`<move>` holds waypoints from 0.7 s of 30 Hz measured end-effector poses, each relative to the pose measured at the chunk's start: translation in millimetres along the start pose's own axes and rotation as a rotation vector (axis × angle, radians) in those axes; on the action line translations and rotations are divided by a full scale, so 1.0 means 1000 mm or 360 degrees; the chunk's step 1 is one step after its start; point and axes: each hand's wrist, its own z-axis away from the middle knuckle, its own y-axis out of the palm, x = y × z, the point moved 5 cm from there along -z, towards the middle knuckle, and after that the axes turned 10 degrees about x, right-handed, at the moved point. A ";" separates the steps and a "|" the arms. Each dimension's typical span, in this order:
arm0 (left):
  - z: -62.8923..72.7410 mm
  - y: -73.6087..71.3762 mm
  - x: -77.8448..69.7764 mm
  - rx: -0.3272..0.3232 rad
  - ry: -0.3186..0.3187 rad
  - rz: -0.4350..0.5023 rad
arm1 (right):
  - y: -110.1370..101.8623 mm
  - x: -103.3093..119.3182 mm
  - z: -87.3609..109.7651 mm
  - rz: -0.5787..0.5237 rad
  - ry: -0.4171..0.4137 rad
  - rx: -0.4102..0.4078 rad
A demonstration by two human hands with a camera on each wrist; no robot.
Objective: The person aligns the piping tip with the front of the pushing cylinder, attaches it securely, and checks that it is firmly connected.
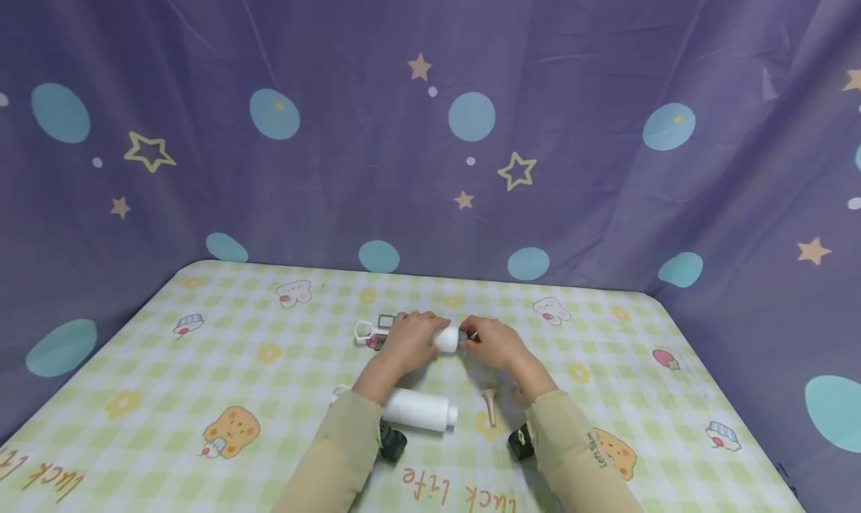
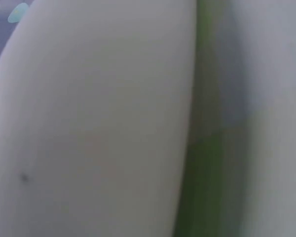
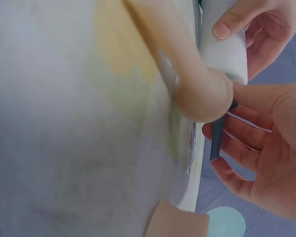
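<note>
My left hand (image 1: 413, 341) grips a white bottle-like cylinder (image 1: 446, 339) lying sideways over the table; in the right wrist view its thumb presses along the white side. My right hand (image 3: 266, 133) pinches a dark grey tube-like piece (image 3: 217, 140) at the cylinder's end, with the fingers curled about it. A second white cylinder (image 1: 417, 410) with a narrower neck lies beside my left forearm. The tan flared piece (image 3: 202, 94) lies near my right wrist and looms close in that camera. Blurred white surface (image 2: 103, 118) fills most of the left wrist view.
A white loop (image 1: 364, 332) shows just left of my left hand. Another tan piece (image 3: 177, 219) lies by the right forearm, partly cut off by the frame. The checked tablecloth (image 1: 269, 386) runs back to a purple curtain (image 1: 363, 199).
</note>
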 end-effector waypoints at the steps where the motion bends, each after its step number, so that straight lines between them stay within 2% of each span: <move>1: 0.000 0.000 0.000 0.0002 0.0002 0.0006 | 0.000 0.000 0.000 0.0004 0.0004 0.0000; 6: 0.000 -0.005 0.000 -0.0038 0.0026 0.0058 | -0.006 -0.001 0.003 -0.0028 0.0041 0.0016; 12: 0.003 -0.020 -0.001 -0.0102 0.0044 0.0093 | -0.020 -0.005 0.015 -0.0083 0.0079 0.0002; 17: 0.008 -0.026 -0.012 -0.0098 0.0039 0.0096 | -0.028 -0.010 0.029 -0.0098 0.0070 -0.0029; 21: 0.015 -0.023 -0.023 -0.0112 0.0057 0.0082 | -0.030 -0.018 0.040 -0.0157 0.0076 -0.0044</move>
